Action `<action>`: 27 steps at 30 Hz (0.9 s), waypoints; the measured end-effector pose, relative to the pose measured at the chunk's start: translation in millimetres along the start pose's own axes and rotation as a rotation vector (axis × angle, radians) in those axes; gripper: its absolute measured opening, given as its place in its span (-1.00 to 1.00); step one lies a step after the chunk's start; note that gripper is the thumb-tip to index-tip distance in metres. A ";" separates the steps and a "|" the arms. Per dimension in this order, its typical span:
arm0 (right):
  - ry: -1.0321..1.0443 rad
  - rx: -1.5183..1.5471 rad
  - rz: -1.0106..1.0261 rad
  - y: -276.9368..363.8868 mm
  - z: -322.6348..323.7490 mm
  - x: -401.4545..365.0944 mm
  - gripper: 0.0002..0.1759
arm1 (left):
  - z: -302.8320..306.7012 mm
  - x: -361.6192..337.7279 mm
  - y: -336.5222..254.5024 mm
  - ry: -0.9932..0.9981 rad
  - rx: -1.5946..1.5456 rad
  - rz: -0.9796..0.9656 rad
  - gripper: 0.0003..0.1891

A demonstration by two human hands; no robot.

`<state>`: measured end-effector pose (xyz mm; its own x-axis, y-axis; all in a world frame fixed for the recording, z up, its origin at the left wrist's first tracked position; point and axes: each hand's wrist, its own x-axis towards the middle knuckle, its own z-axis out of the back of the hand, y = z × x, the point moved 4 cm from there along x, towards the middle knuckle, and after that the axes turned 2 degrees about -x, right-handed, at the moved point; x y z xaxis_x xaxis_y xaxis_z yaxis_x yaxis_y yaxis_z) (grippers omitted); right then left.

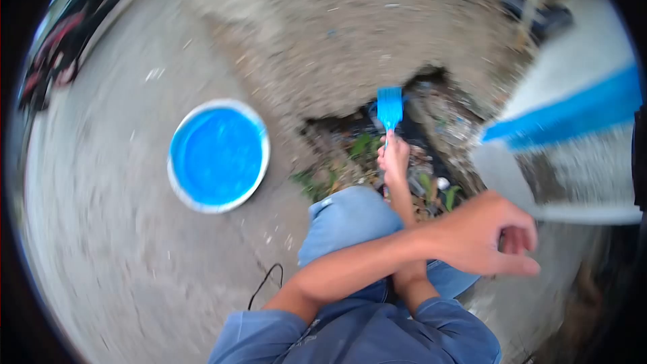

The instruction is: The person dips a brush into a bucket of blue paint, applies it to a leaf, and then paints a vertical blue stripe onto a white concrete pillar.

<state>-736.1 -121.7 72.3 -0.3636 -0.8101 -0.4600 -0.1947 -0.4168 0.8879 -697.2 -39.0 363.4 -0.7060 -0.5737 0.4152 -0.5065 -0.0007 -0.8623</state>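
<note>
My right hand [394, 156] is closed round the handle of a paint brush [390, 106]; the brush's blue-coated bristles point away from me, over a dark gap in the ground. Crossing over my right forearm, my left arm reaches to the right. My left hand [495, 236] hangs in the air there, its fingers loosely curled and the thumb apart, with nothing visible in it. A round white-rimmed basin [173, 178] on the concrete at left holds bright blue paint [219, 155]. Neither hand touches it.
A white wall with a blue painted band [573, 113] rises at right. Green plants [364, 146] and litter lie in the broken ground before my knees. A thin black cable [263, 282] is at lower left. Blurred red and black objects [67, 54] stand at upper left.
</note>
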 end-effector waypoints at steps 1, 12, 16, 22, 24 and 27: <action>0.083 -0.178 0.071 4.7 -30.7 -1.7 -0.63 | 2.6 -6.3 -4.8 -0.030 -0.042 -0.077 -0.68; 0.911 -1.494 0.912 -7.2 -284.3 -95.1 -0.71 | 57.5 -58.4 -53.1 -0.365 -0.051 -0.300 -0.69; 0.929 -1.504 0.928 -31.7 -318.2 -109.9 -0.69 | 69.1 -65.7 -58.3 -0.462 -0.028 -0.311 -0.70; 0.945 -1.502 0.910 -38.2 -337.9 -107.3 -0.70 | 76.3 -70.1 -60.9 -0.484 -0.085 -0.326 -0.71; 0.956 -1.495 0.905 -36.0 -341.9 -106.4 -0.70 | 79.8 -71.0 -62.1 -0.474 -0.108 -0.315 -0.71; 0.986 -1.514 0.874 -33.7 -346.4 -104.1 -0.76 | 82.9 -70.4 -63.7 -0.451 -0.097 -0.282 -0.71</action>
<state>-376.1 -166.2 92.4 0.7164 -0.6348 -0.2894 0.6962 0.6233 0.3561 -574.3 -66.5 365.0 -0.2642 -0.8572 0.4421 -0.7039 -0.1420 -0.6960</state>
